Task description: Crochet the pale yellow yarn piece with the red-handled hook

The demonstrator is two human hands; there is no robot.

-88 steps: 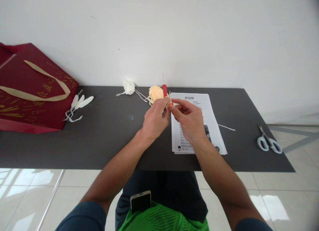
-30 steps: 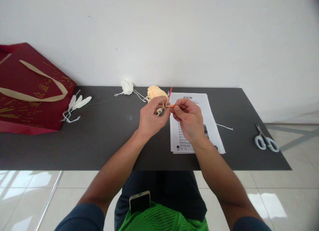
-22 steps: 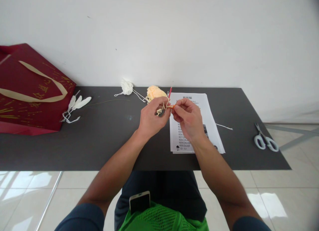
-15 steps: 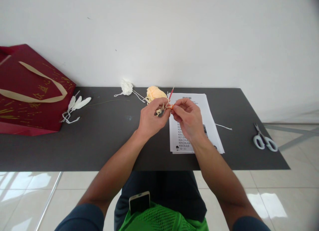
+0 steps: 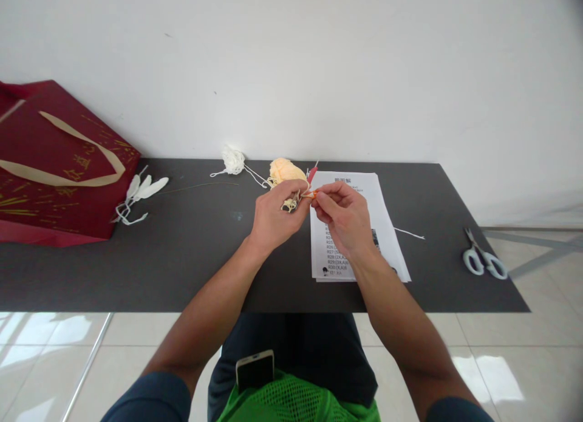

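Observation:
Both hands meet over the left edge of the printed sheets (image 5: 359, 179). My left hand (image 5: 279, 215) is closed on cream crochet work (image 5: 290, 203), with loose yarn showing between thumb and fingers. Behind these fingers a red-handled crochet hook (image 5: 312, 174) points up and away; what grips its lower end is hidden. My right hand (image 5: 345, 214) pinches a small orange bit (image 5: 314, 194) at the end of the cream work, thumb against forefinger. Just beyond my left hand lies a pale orange ball of yarn (image 5: 285, 169).
White yarn (image 5: 233, 161) lies near the wall, its strand trailing to the orange ball. White crocheted pieces (image 5: 144, 187) rest beside a red gift bag (image 5: 64, 167) at left. Scissors (image 5: 483, 255) lie near the right end of the dark table (image 5: 195, 276).
The red hook has turned slightly, and its handle now shows broader. My hands keep their places and grips, with small finger movements.

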